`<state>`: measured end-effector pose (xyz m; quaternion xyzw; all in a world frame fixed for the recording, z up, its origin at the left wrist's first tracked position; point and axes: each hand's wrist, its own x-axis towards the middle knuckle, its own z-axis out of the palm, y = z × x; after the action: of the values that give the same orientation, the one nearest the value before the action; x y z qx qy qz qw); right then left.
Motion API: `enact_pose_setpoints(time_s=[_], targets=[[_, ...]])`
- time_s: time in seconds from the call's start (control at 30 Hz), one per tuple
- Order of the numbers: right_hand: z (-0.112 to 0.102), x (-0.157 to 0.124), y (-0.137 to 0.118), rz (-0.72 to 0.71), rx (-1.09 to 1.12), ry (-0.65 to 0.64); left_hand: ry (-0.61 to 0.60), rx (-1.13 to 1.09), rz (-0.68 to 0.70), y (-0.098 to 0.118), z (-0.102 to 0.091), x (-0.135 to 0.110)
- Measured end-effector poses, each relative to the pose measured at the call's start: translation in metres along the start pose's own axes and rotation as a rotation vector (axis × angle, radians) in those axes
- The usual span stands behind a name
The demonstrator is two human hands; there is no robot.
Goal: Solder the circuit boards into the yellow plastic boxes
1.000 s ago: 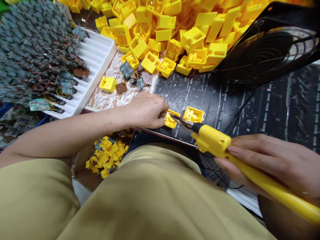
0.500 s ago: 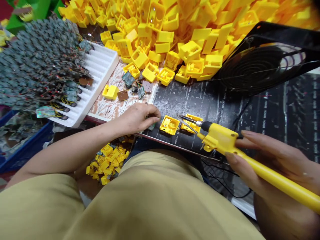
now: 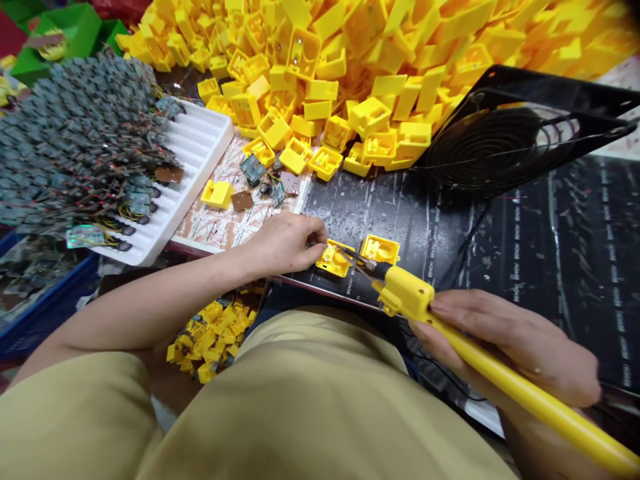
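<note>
My right hand point(image 3: 515, 343) is closed around a yellow soldering iron point(image 3: 407, 293) with a thin guide tube beside its tip. The tip reaches the small yellow plastic case point(image 3: 334, 260) on the dark bench; whether it touches, I cannot tell. At the left edge of that case, my left hand point(image 3: 293, 241) is pinched closed, thumb against fingers. Whatever lies between those fingertips is too small to make out. A second open yellow case point(image 3: 380, 250) lies just to the right, beyond the iron.
Yellow cases point(image 3: 320, 90) are heaped at the back. A black fan point(image 3: 493, 143) stands back right. On the left, a white ribbed tray point(image 3: 200, 150) bears many circuit boards point(image 3: 75, 147). Loose parts point(image 3: 265, 190) lie behind my left hand. More yellow pieces point(image 3: 215, 333) sit below the bench edge.
My right hand has brought the soldering iron left and down, from the second case to the first. My left hand has moved slightly right, to the first case's edge.
</note>
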<state>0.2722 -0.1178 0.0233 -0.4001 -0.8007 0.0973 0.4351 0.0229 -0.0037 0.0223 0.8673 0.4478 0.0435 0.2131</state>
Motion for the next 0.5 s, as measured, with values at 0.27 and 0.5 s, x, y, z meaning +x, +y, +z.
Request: enact_pose_setpoints(time_s=[0.27, 0.5], targets=[[-0.001, 0.006, -0.003, -0.116, -0.134, -0.152, -0.149, 0.173, -0.012, 0.012, -0.01, 0.007], [-0.026, 0.001, 0.002, 0.178, -0.167, -0.061, -0.134, 0.165, 0.025, 0.014, -0.012, 0.011]])
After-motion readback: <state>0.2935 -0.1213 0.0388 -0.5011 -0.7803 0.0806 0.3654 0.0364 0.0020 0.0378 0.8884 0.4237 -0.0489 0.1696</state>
